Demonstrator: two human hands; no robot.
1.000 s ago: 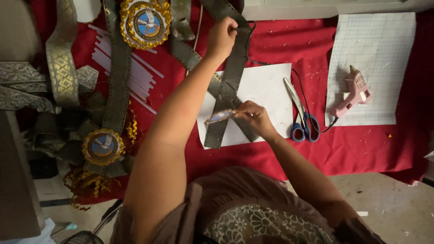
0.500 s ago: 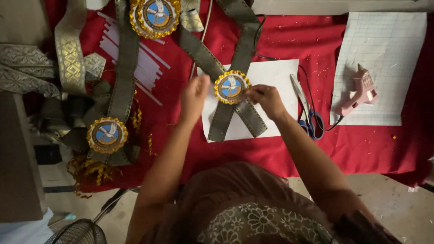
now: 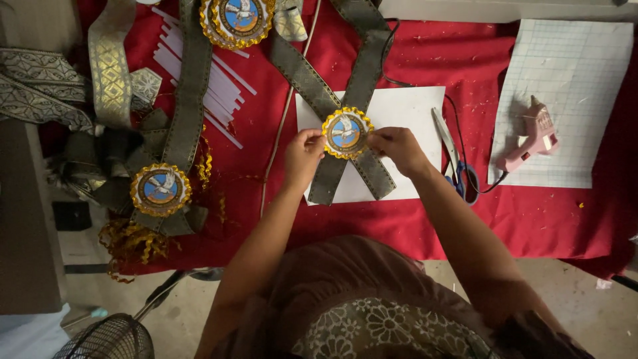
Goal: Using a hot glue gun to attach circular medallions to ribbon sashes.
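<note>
Fingers of both hands pinch a round medallion (image 3: 346, 132), gold-frilled with a blue picture at its centre, which sits where two olive ribbon bands (image 3: 362, 83) cross over a white sheet (image 3: 405, 110) on the red-clothed counter (image 3: 518, 219). The left hand (image 3: 302, 154) grips the medallion's edge at nine o'clock, fingertips closed together on the frill; the right hand (image 3: 397, 145) clamps the edge at three o'clock the same way. Scissors (image 3: 454, 159) with blue handles lie just beside the right hand at three o'clock. Farther that way, a pink glue gun (image 3: 530, 135) rests on gridded paper (image 3: 565, 73). A finished medallion sash (image 3: 160, 188) lies well apart at nine o'clock.
</note>
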